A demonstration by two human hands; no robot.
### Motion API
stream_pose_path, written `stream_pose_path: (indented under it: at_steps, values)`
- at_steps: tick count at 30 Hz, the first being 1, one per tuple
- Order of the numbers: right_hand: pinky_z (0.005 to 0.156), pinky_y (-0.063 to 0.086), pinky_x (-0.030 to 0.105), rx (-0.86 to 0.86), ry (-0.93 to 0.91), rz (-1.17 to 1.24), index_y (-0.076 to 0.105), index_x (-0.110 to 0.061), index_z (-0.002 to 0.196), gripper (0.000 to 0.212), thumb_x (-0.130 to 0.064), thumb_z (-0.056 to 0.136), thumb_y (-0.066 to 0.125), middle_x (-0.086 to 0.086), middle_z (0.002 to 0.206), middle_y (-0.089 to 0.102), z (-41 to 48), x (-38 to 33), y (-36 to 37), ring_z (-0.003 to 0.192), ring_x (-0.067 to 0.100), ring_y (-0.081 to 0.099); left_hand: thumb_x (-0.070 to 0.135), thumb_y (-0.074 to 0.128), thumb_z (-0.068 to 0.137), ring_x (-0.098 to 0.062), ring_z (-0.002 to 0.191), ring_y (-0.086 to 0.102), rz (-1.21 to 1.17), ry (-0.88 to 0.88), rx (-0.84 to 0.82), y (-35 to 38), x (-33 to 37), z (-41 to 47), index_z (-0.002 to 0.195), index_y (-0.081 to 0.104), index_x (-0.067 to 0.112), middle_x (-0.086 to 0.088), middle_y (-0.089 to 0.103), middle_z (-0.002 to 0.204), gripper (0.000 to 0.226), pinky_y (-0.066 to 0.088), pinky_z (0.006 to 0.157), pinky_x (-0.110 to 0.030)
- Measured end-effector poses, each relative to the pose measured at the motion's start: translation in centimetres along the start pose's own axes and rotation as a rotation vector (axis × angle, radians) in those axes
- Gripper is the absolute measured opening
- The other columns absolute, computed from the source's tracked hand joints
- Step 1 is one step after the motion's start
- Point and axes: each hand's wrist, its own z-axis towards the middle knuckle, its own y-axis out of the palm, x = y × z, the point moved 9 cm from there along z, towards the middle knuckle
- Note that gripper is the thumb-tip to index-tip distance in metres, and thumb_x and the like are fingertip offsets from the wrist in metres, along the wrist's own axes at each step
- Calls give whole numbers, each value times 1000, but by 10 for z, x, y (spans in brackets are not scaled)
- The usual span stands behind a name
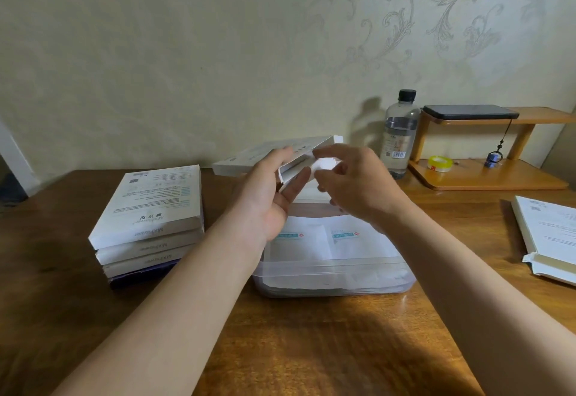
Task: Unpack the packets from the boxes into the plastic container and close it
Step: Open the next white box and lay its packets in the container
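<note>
My left hand (pixel 268 190) grips a flat white box (pixel 268 154) held up above the table, its open end turned toward my right hand. My right hand (pixel 352 177) pinches the white flap or a packet (pixel 325 165) at that open end; which one is blurred. Below both hands stands the clear plastic container (pixel 333 274), open, with white packets (pixel 314 239) lying flat inside. A stack of three white boxes (pixel 149 221) on a dark box lies to the left of the container.
An opened white box (pixel 548 236) lies at the table's right edge. A water bottle (pixel 400 133) stands at the back beside a small wooden shelf (pixel 486 174) holding a phone (pixel 469 112), a tape roll (pixel 439 163) and a blue charm.
</note>
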Motion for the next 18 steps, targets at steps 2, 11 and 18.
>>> stream_pose_path:
  at_steps: [2, 11, 18]
  values:
    - [57, 51, 26, -91, 29, 26, 59, -31, 132, 41, -20, 92, 55, 8, 79, 73, -3, 2, 10, 58, 9, 59, 8, 70, 91, -27, 99, 75, 26, -24, -34, 3, -3, -1, 105, 71, 6, -13, 74, 117, 14, 63, 69, -26]
    - [58, 46, 18, -238, -68, -259, 67, -39, 119, 37, -20, 94, 48, -16, 66, 60, -8, -7, 16, 68, 10, 61, 1, 68, 89, -30, 76, 73, 102, -114, -56, 1, -12, 0, 103, 69, 0, -21, 71, 112, 14, 64, 61, -29]
    - [62, 54, 35, -89, -125, -365, 77, -31, 105, 21, -26, 88, 65, -4, 75, 71, 0, -8, 1, 66, 20, 61, -4, 64, 90, -32, 68, 73, 109, -133, -48, 1, -13, -3, 102, 64, -3, -26, 68, 114, 12, 64, 60, -34]
